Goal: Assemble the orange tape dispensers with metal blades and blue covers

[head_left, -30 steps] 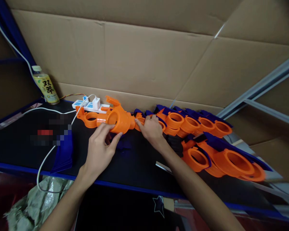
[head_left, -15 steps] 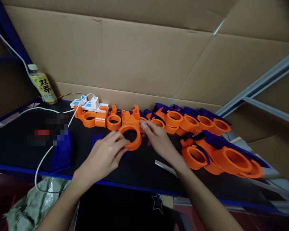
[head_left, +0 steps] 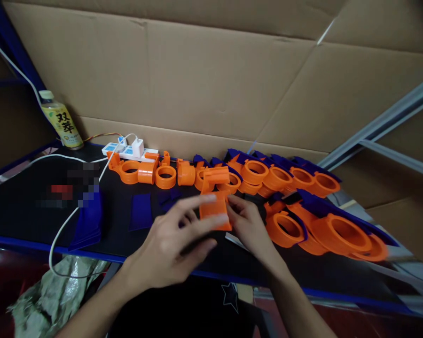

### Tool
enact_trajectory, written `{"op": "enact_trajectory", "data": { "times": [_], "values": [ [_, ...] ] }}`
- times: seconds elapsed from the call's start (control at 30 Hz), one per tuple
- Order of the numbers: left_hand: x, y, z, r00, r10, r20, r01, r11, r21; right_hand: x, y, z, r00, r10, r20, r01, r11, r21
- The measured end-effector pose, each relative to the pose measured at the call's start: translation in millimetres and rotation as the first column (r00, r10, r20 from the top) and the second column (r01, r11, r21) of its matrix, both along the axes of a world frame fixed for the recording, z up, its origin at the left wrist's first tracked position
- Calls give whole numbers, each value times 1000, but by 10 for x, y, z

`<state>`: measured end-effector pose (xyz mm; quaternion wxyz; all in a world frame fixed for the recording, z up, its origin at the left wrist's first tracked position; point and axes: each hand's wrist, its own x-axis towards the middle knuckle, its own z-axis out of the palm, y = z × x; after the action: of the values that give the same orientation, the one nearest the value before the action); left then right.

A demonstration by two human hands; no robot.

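Observation:
Both hands hold one orange plastic part (head_left: 215,203) above the black table top (head_left: 28,213), lifted toward me. My left hand (head_left: 176,246) grips its left and lower side with the fingers spread around it. My right hand (head_left: 248,224) pinches its right edge. Behind the part, a row of small orange rings and clamps (head_left: 165,176) lies along the back of the table. To the right lie several larger orange flanged rings with dark blue pieces (head_left: 338,232).
A white power strip with a charger (head_left: 129,150) and a white cable (head_left: 61,234) sit at the back left, next to a yellow-labelled bottle (head_left: 60,119). Flat blue pieces (head_left: 141,211) and a blue stack (head_left: 88,223) lie on the table. Cardboard walls (head_left: 211,75) close the back.
Both hands have drawn the orange part away from the back row toward me and turned it, so it now shows a blocky side instead of its ring opening.

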<state>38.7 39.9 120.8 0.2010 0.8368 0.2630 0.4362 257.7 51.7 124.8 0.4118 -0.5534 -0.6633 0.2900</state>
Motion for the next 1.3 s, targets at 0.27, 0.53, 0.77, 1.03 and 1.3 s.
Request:
{"op": "enact_trajectory", "data": {
  "times": [0.27, 0.53, 0.77, 1.03, 1.3],
  "values": [
    [180, 338, -201, 787, 171, 593, 468, 460, -754, -146, -304, -32, 954, 279, 110, -268, 957, -107],
    [105, 425, -183, 757, 271, 595, 409, 515, -754, 509, -480, -332, 637, -16, 771, 7, 1000, 15],
    [110, 443, -254, 789, 279, 547, 368, 498, -785, 432, -433, -463, 556, -119, 822, 77, 993, 92],
    [126, 436, -265, 823, 240, 515, 372, 458, -807, 381, -387, -486, 663, -181, 726, 129, 983, 127],
    [134, 434, -251, 848, 156, 507, 394, 455, -799, 347, -318, -453, 842, -216, 494, 193, 976, 100]
  ]
}}
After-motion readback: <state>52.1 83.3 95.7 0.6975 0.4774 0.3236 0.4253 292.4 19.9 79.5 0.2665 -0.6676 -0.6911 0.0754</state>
